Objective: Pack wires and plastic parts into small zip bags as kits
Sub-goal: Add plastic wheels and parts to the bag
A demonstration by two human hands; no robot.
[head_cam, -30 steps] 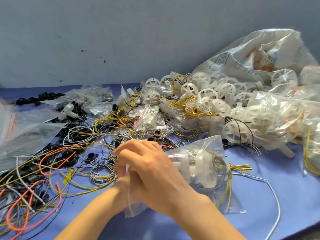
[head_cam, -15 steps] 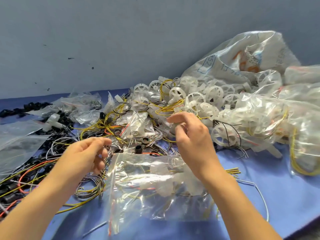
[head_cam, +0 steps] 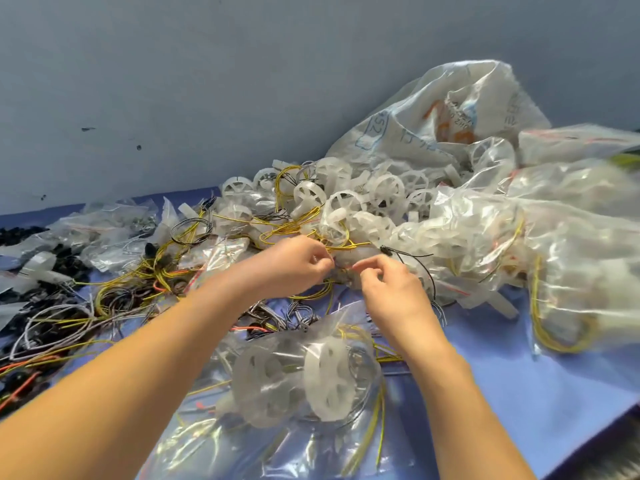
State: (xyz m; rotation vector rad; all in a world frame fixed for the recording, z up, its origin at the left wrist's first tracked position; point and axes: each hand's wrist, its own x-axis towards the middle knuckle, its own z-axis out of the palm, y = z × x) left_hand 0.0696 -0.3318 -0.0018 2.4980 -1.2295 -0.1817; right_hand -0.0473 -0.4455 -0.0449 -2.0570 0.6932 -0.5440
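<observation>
A filled zip bag (head_cam: 311, 372) lies flat on the counter (head_cam: 536, 386) between the two forearms, white plastic wheels and yellow leads showing through its clear skin; it looks set down close so both hands are free for the next kit. Just beyond this bag the left hand (head_cam: 294, 265) and right hand (head_cam: 388, 289) meet fingertip to fingertip at the near edge of the loose heap. Each has its fingers curled in, with thumb and forefinger drawn close, right where the yellow wires (head_cam: 294, 230) cross. I judge they are teasing one lead free of the tangle, but whether either hand actually holds anything I cannot tell. Beyond the bag sits the pile of white wheels (head_cam: 384, 192), spilling from a large printed sack (head_cam: 433, 126). To the bag's right, finished kits (head_cam: 571, 265) are heaped together, probably kept apart from raw stock. To its left sprawl mixed wire coils (head_cam: 69, 323), grey, orange and yellow, with small black parts (head_cam: 20, 233) farther out. The counter is covered in blue and stands against a plain grey wall (head_cam: 242, 81) flecked with a few dark marks
</observation>
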